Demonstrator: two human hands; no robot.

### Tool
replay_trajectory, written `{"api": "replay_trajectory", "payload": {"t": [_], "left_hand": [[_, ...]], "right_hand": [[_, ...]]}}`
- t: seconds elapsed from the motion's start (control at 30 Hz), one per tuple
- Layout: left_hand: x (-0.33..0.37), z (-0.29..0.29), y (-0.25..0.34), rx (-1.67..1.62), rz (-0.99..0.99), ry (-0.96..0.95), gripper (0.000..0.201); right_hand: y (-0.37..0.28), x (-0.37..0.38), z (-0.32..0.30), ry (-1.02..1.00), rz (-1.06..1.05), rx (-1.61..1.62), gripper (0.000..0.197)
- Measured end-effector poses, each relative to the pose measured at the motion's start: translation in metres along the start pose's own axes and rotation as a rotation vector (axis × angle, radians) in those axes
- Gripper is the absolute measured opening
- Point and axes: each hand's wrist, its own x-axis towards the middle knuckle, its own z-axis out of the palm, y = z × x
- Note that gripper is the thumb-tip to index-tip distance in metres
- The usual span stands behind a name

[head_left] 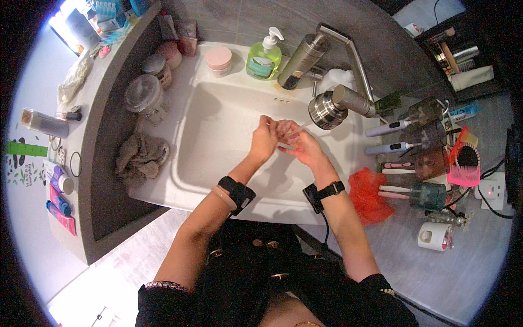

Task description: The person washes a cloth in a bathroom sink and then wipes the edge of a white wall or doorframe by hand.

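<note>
Above the white sink basin (212, 125), my left hand (264, 140) and my right hand (300, 143) meet, wet, with fingers touching. A thin stream of water runs onto them from the round metal head of the tap (328, 110). My right palm is turned up with its fingers loosely bent and the thumb apart. The left fingers curve in against the right ones and partly hide behind them. No object shows in either hand. Black straps with small boxes (238, 195) sit on both wrists.
Behind the basin stand a green soap pump bottle (263, 59) and a pink-lidded jar (218, 61). A grey cloth (140, 159) and lidded jars (146, 95) lie left. At right are a red mesh sponge (369, 196), toothbrushes (388, 148) in holders and a pink comb (464, 173).
</note>
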Motion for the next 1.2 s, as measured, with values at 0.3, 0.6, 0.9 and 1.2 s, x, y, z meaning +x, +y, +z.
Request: {"api": "replay_trajectory", "payload": {"t": [0.3,0.6,0.9,1.2], "left_hand": [[-0.029,0.024,0.031,0.322,0.389,0.126,0.028],[-0.026,0.009,0.049,0.419,0.189,-0.011,0.034],[-0.012,0.004,0.023,0.295,-0.075,0.107,0.033],[-0.018,0.020,0.002,0.245,0.354,-0.060,0.022]], "right_hand": [[0.002,-0.003,0.042,0.022,-0.214,0.207,0.035],[0.014,0.023,0.034,0.221,-0.029,0.198,0.030],[0.011,0.030,0.011,0.223,0.003,-0.015,0.029],[0.003,0.007,0.028,0.090,0.091,0.113,0.031]]}}
